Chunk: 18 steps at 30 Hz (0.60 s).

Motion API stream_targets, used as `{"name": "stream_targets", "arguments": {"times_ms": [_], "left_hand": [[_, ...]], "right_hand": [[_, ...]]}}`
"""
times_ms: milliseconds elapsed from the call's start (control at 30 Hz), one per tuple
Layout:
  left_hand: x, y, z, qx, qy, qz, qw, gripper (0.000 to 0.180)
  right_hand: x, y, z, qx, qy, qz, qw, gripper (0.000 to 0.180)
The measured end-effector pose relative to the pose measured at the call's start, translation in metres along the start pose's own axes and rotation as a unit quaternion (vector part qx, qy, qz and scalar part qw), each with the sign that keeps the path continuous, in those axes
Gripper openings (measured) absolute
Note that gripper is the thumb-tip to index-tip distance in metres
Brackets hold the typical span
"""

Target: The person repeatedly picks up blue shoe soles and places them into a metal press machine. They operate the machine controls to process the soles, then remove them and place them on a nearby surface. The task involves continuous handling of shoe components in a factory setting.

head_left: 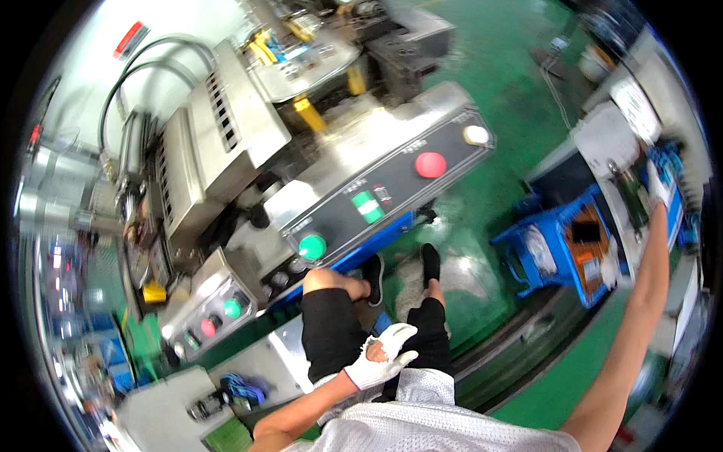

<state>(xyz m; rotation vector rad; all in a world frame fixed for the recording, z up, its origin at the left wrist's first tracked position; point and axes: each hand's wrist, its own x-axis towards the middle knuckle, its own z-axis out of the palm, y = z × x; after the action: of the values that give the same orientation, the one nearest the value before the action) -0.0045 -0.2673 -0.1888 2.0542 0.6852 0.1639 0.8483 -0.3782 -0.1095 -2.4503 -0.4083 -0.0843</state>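
We had our 2 hands well apart. Our left hand [382,355], in a knitted white glove with skin bared at the palm, lay loosely spread above our black shorts [329,328]. Our right hand [658,187], also gloved, reached over a pale bench [631,252]; we could not tell whether its fingers gripped anything. Just left of it lay a long, dark-green part [633,200], its long axis slanting away from us and leftward, its front end unclear. Ahead of our left hand stretched a flat, dark control panel [399,181] with round, domed buttons.
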Motion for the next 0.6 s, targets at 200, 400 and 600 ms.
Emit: {"name": "stream_targets", "arguments": {"times_ms": [200, 400, 600], "left_hand": [[-0.065, -0.018, -0.014, 0.008, 0.154, -0.064, 0.986, 0.048], [-0.168, -0.054, -0.062, 0.002, 0.318, -0.187, 0.93, 0.034], [-0.395, -0.13, 0.014, 0.011, 0.596, -0.418, 0.686, 0.02]], "right_hand": [[-0.168, -0.095, 0.077, 0.053, 0.145, -0.073, 0.985, 0.075], [-0.502, -0.138, 0.157, 0.267, -0.372, 0.001, 0.889, 0.078], [-0.647, -0.231, 0.185, 0.142, -0.588, -0.165, 0.779, 0.075]]}}
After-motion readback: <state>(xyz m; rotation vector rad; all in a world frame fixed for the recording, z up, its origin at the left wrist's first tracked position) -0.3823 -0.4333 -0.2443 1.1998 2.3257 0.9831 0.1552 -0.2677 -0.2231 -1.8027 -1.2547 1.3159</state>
